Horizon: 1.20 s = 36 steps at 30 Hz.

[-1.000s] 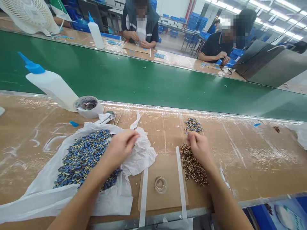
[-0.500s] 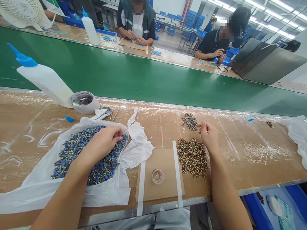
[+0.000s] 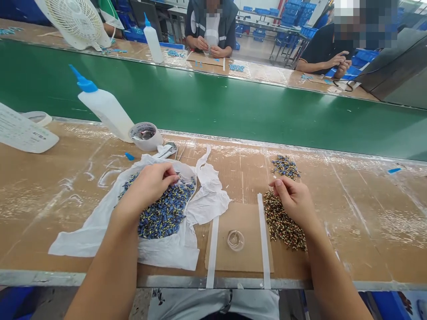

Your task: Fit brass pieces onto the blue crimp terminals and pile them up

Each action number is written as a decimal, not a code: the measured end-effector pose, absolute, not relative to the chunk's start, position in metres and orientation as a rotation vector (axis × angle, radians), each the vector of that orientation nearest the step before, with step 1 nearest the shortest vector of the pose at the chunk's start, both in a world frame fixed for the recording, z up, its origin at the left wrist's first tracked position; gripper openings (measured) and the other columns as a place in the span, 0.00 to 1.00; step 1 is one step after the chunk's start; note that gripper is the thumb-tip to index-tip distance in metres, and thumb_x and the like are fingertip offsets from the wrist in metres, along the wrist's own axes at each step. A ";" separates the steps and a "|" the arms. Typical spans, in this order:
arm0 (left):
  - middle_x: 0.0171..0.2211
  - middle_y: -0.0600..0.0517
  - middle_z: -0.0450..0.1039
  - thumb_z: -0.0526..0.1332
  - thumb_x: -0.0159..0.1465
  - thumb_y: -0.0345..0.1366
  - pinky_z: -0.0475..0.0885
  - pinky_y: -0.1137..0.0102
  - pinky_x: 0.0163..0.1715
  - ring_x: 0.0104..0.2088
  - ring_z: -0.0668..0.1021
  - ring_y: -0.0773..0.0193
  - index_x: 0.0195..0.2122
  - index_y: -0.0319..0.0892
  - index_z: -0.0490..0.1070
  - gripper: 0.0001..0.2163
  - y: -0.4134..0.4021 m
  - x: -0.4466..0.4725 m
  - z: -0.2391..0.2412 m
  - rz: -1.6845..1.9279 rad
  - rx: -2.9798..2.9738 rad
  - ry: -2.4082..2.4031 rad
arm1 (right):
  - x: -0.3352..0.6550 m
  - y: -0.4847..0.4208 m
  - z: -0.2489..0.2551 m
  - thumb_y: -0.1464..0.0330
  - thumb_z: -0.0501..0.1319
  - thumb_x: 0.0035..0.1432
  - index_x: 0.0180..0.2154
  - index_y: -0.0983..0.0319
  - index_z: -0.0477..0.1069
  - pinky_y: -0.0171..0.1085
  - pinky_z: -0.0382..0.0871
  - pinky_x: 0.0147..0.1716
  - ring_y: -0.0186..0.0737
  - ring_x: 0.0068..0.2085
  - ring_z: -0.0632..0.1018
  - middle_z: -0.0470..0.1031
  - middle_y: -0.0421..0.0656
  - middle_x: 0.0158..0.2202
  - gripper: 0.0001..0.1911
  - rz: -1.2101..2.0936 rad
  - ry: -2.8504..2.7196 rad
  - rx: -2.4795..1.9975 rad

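My left hand (image 3: 151,186) hovers over a heap of small blue-and-yellow pieces (image 3: 163,213) on a crumpled white sheet (image 3: 173,258). Its thumb and forefinger are pinched together; whatever is between them is too small to make out. My right hand (image 3: 295,200) hangs above a heap of tiny brown-and-yellow pieces (image 3: 283,226), covering part of it. Its fingertips are also pinched, their content unclear. Just behind it lies a smaller blue-and-yellow pile (image 3: 285,166). Between the hands, a small clear round dish (image 3: 235,240) rests on a cardboard square (image 3: 240,215) held down with white tape strips.
A blue-tipped squeeze bottle (image 3: 106,109) leans beside a tape roll (image 3: 146,136) with something inside. Tweezers (image 3: 180,153) lie near the sheet. Another white bottle (image 3: 23,129) is at far left. Beyond the green belt (image 3: 213,102), two people sit working; a fan (image 3: 75,22) stands there.
The view has swung left, so the scene sits farther right. My right hand has moved left and nearer, from beside the small pile to above the brown heap. My left hand stays over its heap.
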<state>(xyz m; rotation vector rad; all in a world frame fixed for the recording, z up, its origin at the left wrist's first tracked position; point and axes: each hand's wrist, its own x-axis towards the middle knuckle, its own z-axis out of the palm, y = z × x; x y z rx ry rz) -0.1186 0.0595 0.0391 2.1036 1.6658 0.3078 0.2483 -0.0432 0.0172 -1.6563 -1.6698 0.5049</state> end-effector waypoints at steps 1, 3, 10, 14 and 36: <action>0.24 0.53 0.73 0.60 0.60 0.41 0.61 0.70 0.27 0.27 0.73 0.62 0.27 0.42 0.69 0.09 0.059 -0.119 0.040 0.323 2.086 1.647 | 0.248 -0.043 0.017 0.59 0.51 0.67 0.33 0.62 0.72 0.34 0.60 0.25 0.36 0.24 0.70 0.70 0.40 0.22 0.18 0.504 -1.681 -1.656; 0.24 0.53 0.73 0.60 0.59 0.44 0.63 0.71 0.27 0.27 0.73 0.63 0.27 0.41 0.68 0.11 0.058 -0.118 0.042 0.372 2.034 1.587 | 0.247 -0.044 0.017 0.60 0.51 0.67 0.32 0.62 0.71 0.35 0.60 0.26 0.36 0.24 0.71 0.70 0.40 0.23 0.17 0.506 -1.698 -1.657; 0.30 0.52 0.75 0.61 0.61 0.44 0.70 0.72 0.33 0.32 0.76 0.64 0.37 0.40 0.70 0.11 0.054 -0.106 0.050 0.513 1.807 1.329 | 0.239 -0.047 0.021 0.61 0.51 0.67 0.31 0.61 0.70 0.35 0.60 0.27 0.36 0.25 0.71 0.72 0.40 0.23 0.16 0.539 -1.799 -1.674; 0.34 0.51 0.76 0.58 0.63 0.43 0.70 0.71 0.36 0.34 0.75 0.64 0.49 0.43 0.72 0.15 0.055 -0.104 0.047 0.478 1.859 1.275 | 0.234 -0.048 0.021 0.61 0.51 0.67 0.31 0.60 0.69 0.35 0.58 0.25 0.36 0.23 0.70 0.71 0.39 0.22 0.16 0.590 -1.845 -1.671; 0.31 0.50 0.76 0.61 0.62 0.36 0.73 0.69 0.35 0.33 0.76 0.65 0.40 0.38 0.75 0.09 0.028 -0.051 0.044 0.506 1.634 0.901 | 0.226 -0.050 0.024 0.61 0.51 0.67 0.33 0.61 0.70 0.34 0.62 0.28 0.35 0.29 0.73 0.74 0.40 0.27 0.15 0.944 -1.844 -1.522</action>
